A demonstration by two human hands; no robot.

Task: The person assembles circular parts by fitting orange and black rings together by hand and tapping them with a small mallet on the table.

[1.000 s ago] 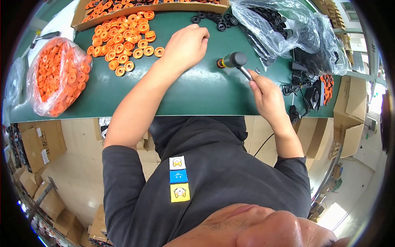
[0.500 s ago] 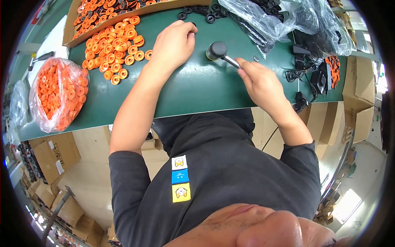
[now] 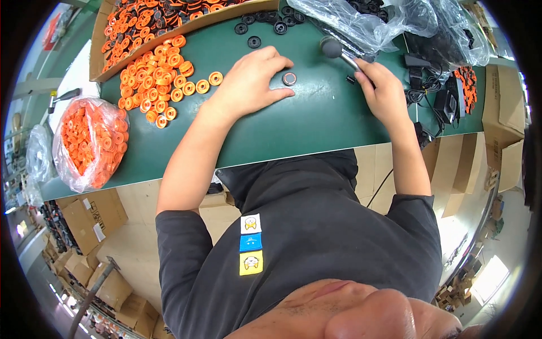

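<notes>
My left hand [image 3: 257,82] rests on the green table, fingers and thumb apart around a small dark round part [image 3: 289,78] that shows a thin reddish ring. No finger visibly grips that part. In my right hand [image 3: 379,85] is a mallet [image 3: 331,47], its black head raised to the left of the fist and its metal shaft running into my fingers. A tiny black piece [image 3: 350,79] lies beside my right fingers. Orange ring-shaped wheels [image 3: 164,73] are heaped left of my left hand, and several black discs [image 3: 254,42] lie beyond it.
A cardboard tray [image 3: 186,28] of orange and black parts stands at the far left. Near it sits a clear bag [image 3: 90,144] of orange parts. Plastic bags [image 3: 389,28] with black parts lie far right, with cables and an adapter [image 3: 446,107] nearer. A carton [image 3: 502,107] adjoins the right edge.
My left hand has opened and moved slightly right and down, and the dark round part now lies exposed beside it. The mallet has lifted and shifted right with my right hand.
</notes>
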